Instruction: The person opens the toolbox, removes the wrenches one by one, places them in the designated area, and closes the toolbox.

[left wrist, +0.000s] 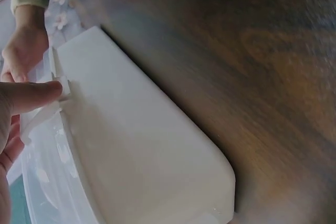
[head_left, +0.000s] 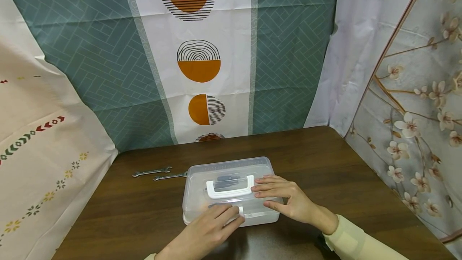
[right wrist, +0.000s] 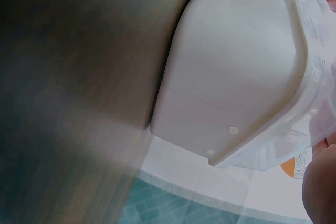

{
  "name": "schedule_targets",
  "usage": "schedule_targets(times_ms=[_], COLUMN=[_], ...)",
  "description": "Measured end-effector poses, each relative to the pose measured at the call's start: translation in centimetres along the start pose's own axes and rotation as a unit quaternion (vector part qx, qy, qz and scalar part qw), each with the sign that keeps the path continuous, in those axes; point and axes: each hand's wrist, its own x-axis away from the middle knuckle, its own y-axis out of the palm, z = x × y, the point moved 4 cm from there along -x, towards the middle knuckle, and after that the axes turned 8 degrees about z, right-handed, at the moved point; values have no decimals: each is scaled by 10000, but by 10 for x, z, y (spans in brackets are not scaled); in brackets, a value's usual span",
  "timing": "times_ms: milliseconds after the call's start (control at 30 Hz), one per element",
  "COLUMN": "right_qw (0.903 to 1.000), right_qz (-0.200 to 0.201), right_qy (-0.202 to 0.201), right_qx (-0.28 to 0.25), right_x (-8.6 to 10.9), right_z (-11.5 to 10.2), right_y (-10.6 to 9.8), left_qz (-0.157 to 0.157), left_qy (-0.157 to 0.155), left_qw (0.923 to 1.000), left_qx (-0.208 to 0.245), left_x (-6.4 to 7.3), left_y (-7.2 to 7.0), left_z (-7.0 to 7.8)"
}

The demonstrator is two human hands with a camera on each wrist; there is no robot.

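A lidded plastic box [head_left: 265,167] with a see-through lid and a white handle [head_left: 231,193] lies flat on the table. Dark grey shapes show blurred through the lid. My left hand [head_left: 211,228] is at the front edge, its fingers curled at the white latch [head_left: 241,211]. In the left wrist view its thumb [left wrist: 39,95] presses on the latch, with the other fingers partly hidden behind the lid. My right hand [head_left: 288,200] rests on the lid's right side with fingers extended, fingertips near the right end of the handle.
Two open-end metal wrenches lie left of the box: the farther wrench [head_left: 151,171] and the nearer wrench [head_left: 169,177], which reaches the box's left side. The brown wooden table [head_left: 306,151] ends at patterned cloths hanging behind and at both sides.
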Motion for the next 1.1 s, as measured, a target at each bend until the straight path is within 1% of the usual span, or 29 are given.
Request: schedule_targets(times_ms=[167,400,600,767,1100], right_qw=[10000,10000,10000,10000,10000], right_qz=[4,10,2,12,-4], right_qy=[11,22,24,21,7], right_qx=[-13,-4,-40,-68,-68], right_x=[0,0,1,1,0], right_z=[0,0,0,1,0], right_y=[0,0,0,0,0], left_qz=[51,177,48,-43,-161], left_qy=[-117,-138,-202,-102,-9], left_qw=[9999,9997,9997,9995,9995], left_qx=[-7,-99,144,286,274], left_x=[-1,-1,0,1,4], left_y=[1,3,5,8,14], left_z=[1,3,4,6,9])
